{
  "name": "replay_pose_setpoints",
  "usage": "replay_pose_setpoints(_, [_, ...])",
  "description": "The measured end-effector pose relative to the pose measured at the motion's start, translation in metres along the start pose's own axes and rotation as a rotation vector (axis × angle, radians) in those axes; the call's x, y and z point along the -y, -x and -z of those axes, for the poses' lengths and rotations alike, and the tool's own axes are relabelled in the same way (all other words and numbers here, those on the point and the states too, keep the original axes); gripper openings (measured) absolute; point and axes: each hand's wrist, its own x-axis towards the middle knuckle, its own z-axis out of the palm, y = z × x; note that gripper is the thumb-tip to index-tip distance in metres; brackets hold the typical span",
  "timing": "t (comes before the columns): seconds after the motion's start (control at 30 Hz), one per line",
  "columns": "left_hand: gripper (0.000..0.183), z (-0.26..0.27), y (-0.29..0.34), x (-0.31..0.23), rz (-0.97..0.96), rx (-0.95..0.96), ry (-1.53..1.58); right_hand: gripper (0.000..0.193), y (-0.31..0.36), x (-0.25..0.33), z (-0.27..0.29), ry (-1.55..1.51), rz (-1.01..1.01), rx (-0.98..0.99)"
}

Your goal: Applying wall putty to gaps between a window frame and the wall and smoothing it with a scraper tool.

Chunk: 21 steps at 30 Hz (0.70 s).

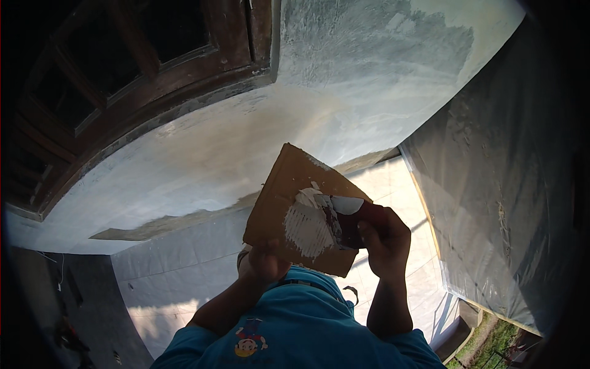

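Observation:
My left hand (pixel 265 264) is closed on the near left edge of a flat brown board (pixel 283 184), its thumb lying on top. A patch of whitish putty (pixel 305 230), marked with fine ridges, is spread over the board's middle. My right hand (pixel 388 238) grips a putty knife (pixel 350 222) with a dark red body, the thumb on the side that faces me. The knife's putty-smeared edge meets the right side of the patch. Fingers beneath the board and behind the knife are hidden.
Ahead stands a wall (pixel 246 135) with grey and whitish patches. A brown wooden window frame (pixel 178 77) with dark panes is at the upper left. A dark sheet (pixel 485 184) hangs on the right. Pale flooring (pixel 178 264) lies below, with grass (pixel 491 344) at the lower right.

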Motion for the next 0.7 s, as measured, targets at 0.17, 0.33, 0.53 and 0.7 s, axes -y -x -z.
replay_pose_setpoints(0.17, [0.064,-0.007,-0.005,0.028,-0.062,0.022,-0.217,0.018,-0.004,-0.001,0.021,0.01,-0.02,-0.039])
replay_pose_setpoints(0.33, [0.062,-0.004,-0.013,0.046,-0.036,0.085,-0.048,0.019,0.001,-0.007,0.033,0.046,-0.036,-0.029])
replay_pose_setpoints(0.53, [0.059,0.004,-0.012,0.061,-0.018,0.062,-0.161,0.021,0.003,-0.007,0.04,0.137,-0.01,-0.056])
replay_pose_setpoints(0.7, [0.059,-0.006,-0.018,0.059,-0.002,0.06,-0.172,0.022,0.002,-0.008,0.043,0.181,-0.013,-0.055])
